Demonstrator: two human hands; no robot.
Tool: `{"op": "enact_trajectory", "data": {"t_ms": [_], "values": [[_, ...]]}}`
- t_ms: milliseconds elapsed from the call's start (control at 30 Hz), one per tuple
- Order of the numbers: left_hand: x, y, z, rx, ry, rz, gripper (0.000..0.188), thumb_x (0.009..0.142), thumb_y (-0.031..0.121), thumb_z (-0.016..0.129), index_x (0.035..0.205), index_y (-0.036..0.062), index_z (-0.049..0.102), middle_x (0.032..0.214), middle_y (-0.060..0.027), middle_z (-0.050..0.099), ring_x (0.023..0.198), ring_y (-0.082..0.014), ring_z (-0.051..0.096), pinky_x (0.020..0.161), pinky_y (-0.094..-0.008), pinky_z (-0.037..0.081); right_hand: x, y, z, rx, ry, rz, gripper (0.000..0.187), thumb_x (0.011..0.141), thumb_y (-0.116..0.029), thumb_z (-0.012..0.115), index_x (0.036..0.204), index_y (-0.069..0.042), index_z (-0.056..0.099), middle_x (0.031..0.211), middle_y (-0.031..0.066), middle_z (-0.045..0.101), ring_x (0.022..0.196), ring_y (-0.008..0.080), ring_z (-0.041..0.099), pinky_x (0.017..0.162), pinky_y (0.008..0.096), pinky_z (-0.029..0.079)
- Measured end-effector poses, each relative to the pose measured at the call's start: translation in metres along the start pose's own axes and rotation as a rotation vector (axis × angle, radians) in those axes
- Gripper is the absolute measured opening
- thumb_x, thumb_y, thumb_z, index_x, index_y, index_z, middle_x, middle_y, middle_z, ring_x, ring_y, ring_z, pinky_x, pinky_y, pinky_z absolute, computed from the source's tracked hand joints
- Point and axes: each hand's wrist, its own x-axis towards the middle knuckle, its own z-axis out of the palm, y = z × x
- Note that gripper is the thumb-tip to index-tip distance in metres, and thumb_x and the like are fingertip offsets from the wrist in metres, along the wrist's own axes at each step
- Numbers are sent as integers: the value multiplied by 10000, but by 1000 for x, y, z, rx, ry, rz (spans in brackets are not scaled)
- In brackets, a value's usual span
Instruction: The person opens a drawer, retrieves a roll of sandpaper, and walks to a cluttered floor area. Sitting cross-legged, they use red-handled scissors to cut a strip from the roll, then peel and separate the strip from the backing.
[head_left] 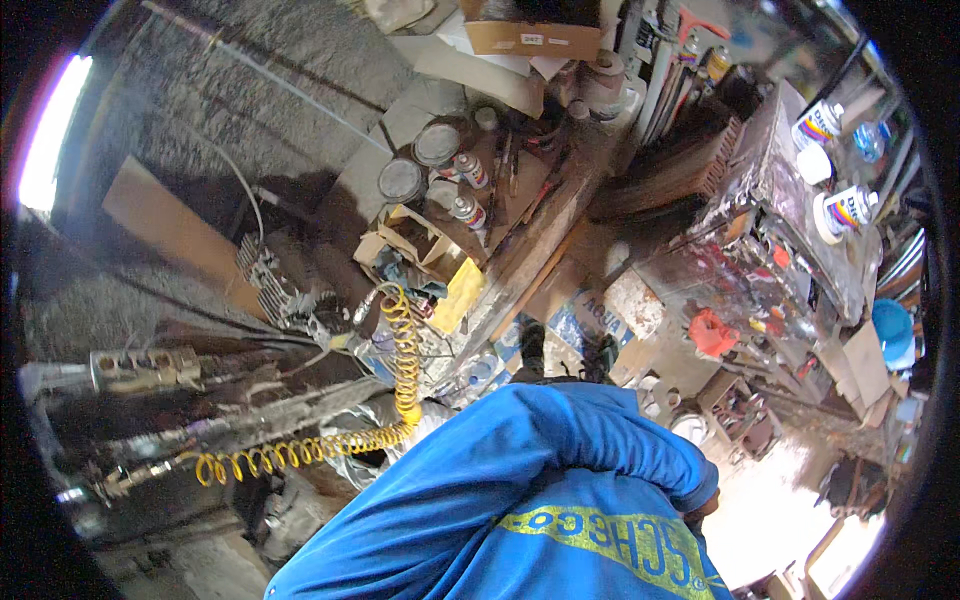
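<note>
Fingers of left hand [706, 505]: barely showing past cuff; spread or grip impossible to tell. Right hand: out of view. Obstructing: bent blue sleeve [600, 430]. Around: yellow coiled hose [408, 400], open carton [390, 232], paint-smeared cabinet [780, 125]. Jacket [540, 577]: worn, just beside left hand; blue, creased, with yellow lettered band. Counted: hose, one; lidded round tins [401, 182], two; spray cans [470, 170] beside tins, two; white printed cans [820, 125] at cabinet's right edge, two.

Matt cloth sleeve [455, 465], plastic hose [411, 413]
</note>
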Motion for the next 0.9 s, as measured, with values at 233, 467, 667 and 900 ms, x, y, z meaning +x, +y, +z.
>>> {"op": "enact_trajectory", "data": {"t_ms": [233,467,667,900], "values": [[-305,44,-56,-284,919,-681,418,902,133,608,1308,57,545,1198,-175,625,1077,-267,605,896,-351,502,-7,50,102,232,73,42,569,1015,-450,472,1418,-48,486,1295,148,608,1139,243,607,981,382,489],[-429,192,20,-1089,990,-1405,351,910,162,642,1248,72,616,1072,-138,668,961,-239,646,781,-333,513,14,35,174,300,45,-23,551,1016,-428,471,1417,-50,481,1299,160,606,1132,254,615,976,385,496],[-415,215,19,-752,851,-1461,327,887,175,672,1199,79,667,1010,-130,697,888,-235,677,732,-335,536,13,42,184,356,66,-106,537,1018,-410,469,1417,-51,476,1302,170,605,1126,263,621,972,388,501],[-339,183,-10,-78,498,-1173,301,861,191,707,1143,87,726,937,-120,730,803,-230,713,674,-337,563,-24,140,182,558,158,-136,520,1019,-388,467,1416,-53,471,1306,182,604,1119,273,629,968,391,508]]}}
